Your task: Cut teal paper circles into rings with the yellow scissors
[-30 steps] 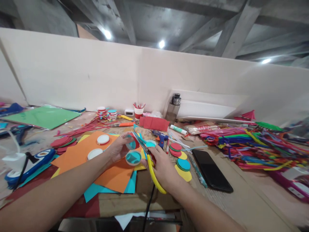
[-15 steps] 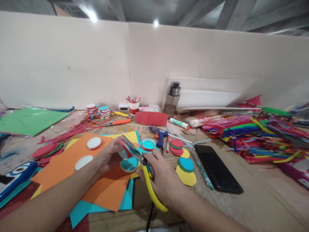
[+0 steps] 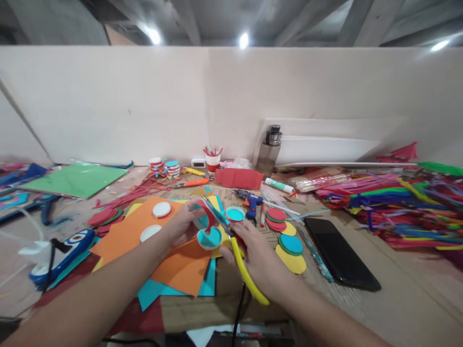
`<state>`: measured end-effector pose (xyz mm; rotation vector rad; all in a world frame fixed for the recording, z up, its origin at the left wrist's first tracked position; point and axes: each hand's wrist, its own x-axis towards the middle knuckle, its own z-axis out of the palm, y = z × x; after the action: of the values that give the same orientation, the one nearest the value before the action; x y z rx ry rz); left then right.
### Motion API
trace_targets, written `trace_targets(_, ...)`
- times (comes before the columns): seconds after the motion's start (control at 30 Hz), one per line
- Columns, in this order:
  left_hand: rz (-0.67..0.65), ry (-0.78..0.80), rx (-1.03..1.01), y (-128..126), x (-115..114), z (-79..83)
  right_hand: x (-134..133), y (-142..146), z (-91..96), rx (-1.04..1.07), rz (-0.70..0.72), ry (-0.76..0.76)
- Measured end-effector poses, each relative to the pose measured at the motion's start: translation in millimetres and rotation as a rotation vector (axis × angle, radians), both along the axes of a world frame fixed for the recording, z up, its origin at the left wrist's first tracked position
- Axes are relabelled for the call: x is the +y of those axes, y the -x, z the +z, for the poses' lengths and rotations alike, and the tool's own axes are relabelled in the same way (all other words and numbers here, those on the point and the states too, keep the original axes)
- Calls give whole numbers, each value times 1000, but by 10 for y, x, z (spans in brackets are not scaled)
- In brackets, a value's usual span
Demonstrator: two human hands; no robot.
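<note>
My left hand (image 3: 183, 225) is closed around a small round cap wrapped in red and teal paper (image 3: 203, 220), held just above the orange sheet (image 3: 173, 260). My right hand (image 3: 258, 258) grips yellow-handled scissors (image 3: 241, 260), whose blades reach up-left to the red paper on that cap. A teal-filled white cap (image 3: 210, 238) lies on the sheets right below the blades. Another teal cap (image 3: 235, 213) sits just behind.
Two white caps (image 3: 156, 220) rest on the orange sheet. Paper discs (image 3: 285, 236), a black phone (image 3: 342, 255), a blue glue gun (image 3: 250, 202) and a heap of coloured strips (image 3: 390, 207) lie to the right. A green sheet (image 3: 75, 179) and blue tool (image 3: 61, 250) are at left.
The view shifted a little. Both hands stay together at the cap, and the scissor blades remain at its red paper, slightly more closed on it.
</note>
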<state>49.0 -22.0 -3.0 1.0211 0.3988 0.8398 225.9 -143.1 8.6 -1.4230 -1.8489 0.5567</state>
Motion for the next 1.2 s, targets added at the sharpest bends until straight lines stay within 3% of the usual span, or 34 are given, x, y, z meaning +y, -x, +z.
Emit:
trace_targets(0.5,141,-37,56,-47,-120,163,48,-101,58,-4,69,-21)
trace_targets(0.93,143,4,52,-57,-166,162,6,-192,180,195,199,169)
trace_targets(1.2,165,23,50,-82,-205,157,-65,-120,129,91,99,35)
